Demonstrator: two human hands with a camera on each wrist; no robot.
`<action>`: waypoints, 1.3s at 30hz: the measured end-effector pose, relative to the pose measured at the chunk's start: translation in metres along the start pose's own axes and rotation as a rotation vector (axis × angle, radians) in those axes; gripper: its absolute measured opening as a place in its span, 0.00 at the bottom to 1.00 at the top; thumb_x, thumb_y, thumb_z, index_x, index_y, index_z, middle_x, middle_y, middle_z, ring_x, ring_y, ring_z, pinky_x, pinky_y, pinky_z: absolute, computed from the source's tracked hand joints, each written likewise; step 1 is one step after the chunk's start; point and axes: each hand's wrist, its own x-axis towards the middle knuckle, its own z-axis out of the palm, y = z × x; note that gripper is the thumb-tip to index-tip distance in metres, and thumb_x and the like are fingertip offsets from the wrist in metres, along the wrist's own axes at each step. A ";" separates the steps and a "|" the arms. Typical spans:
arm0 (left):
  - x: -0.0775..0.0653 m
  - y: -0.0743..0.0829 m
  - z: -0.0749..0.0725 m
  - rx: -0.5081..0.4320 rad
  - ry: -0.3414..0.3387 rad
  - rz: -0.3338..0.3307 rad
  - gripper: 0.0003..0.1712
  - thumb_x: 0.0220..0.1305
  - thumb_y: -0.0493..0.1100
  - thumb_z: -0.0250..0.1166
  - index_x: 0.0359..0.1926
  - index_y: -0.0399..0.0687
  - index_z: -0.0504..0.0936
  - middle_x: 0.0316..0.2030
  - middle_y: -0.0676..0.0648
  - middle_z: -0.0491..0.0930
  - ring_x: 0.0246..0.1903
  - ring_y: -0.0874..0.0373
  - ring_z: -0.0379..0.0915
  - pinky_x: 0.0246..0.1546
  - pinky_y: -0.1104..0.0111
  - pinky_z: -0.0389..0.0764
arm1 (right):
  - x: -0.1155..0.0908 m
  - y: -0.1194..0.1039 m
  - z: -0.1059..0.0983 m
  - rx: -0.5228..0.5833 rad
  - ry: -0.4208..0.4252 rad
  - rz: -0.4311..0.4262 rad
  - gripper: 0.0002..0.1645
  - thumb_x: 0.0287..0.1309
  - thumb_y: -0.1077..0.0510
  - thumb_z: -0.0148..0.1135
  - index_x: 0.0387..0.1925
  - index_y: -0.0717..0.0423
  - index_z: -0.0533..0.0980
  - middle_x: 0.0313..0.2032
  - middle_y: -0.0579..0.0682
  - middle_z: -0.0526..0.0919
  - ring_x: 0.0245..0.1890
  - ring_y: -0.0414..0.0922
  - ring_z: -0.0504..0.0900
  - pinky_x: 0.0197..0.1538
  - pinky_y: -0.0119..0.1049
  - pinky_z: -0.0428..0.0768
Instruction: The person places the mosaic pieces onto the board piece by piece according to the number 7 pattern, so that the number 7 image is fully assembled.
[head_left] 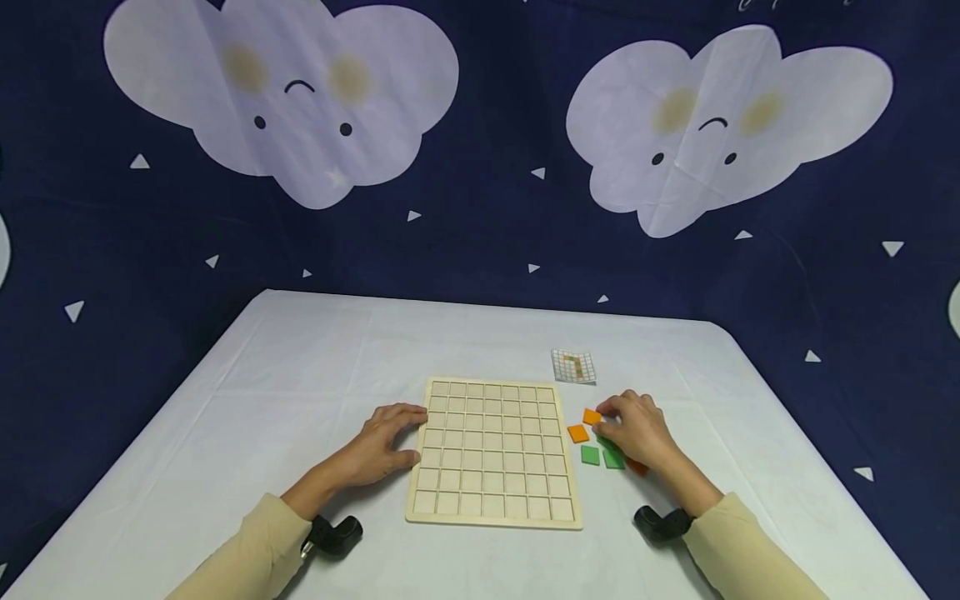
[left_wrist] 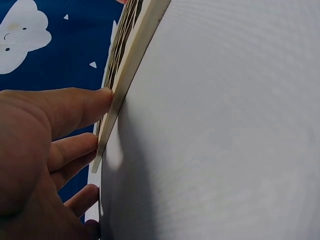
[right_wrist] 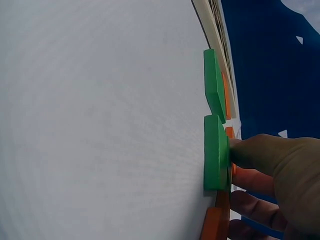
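We see the left hand (head_left: 378, 446) resting uncurled against the grid board (head_left: 494, 461); the right hand (head_left: 636, 425), its grip indeterminable, could scatter the closely lying tiles (head_left: 590, 455) by brushing them.

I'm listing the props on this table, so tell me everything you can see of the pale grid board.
The grid board is pale beige and looks wooden: a thin, roughly square panel with a plain raised rim and ridges dividing it into what look like seven rows of seven square cells. All the cells are empty. It appears to lie flat on the white-covered table, in front of the person. The left hand touches its left edge with thumb and fingertips.
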 end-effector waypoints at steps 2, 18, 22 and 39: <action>0.000 0.000 0.000 -0.001 -0.002 0.000 0.30 0.54 0.38 0.67 0.60 0.39 0.72 0.63 0.43 0.67 0.66 0.42 0.53 0.62 0.42 0.53 | 0.000 0.000 0.000 0.001 0.002 -0.002 0.19 0.48 0.53 0.67 0.42 0.58 0.82 0.39 0.54 0.79 0.39 0.50 0.70 0.45 0.47 0.65; -0.001 -0.001 0.000 -0.012 -0.006 0.009 0.30 0.55 0.39 0.66 0.60 0.39 0.71 0.64 0.43 0.66 0.66 0.42 0.53 0.62 0.43 0.52 | -0.002 -0.007 -0.004 0.021 0.051 -0.056 0.18 0.47 0.53 0.68 0.41 0.58 0.82 0.37 0.53 0.81 0.38 0.49 0.71 0.44 0.47 0.65; -0.001 -0.001 0.000 -0.013 -0.004 0.002 0.30 0.55 0.39 0.67 0.60 0.40 0.72 0.64 0.44 0.66 0.66 0.42 0.53 0.62 0.43 0.52 | -0.006 -0.018 -0.007 0.050 0.052 -0.089 0.17 0.48 0.54 0.67 0.41 0.58 0.82 0.38 0.53 0.81 0.39 0.49 0.71 0.45 0.47 0.66; -0.001 -0.001 -0.001 -0.023 -0.010 -0.024 0.30 0.55 0.39 0.67 0.60 0.41 0.72 0.64 0.44 0.66 0.67 0.42 0.52 0.63 0.42 0.51 | -0.009 -0.067 -0.002 0.114 0.074 -0.248 0.13 0.48 0.54 0.69 0.38 0.52 0.83 0.36 0.49 0.81 0.37 0.46 0.70 0.45 0.43 0.64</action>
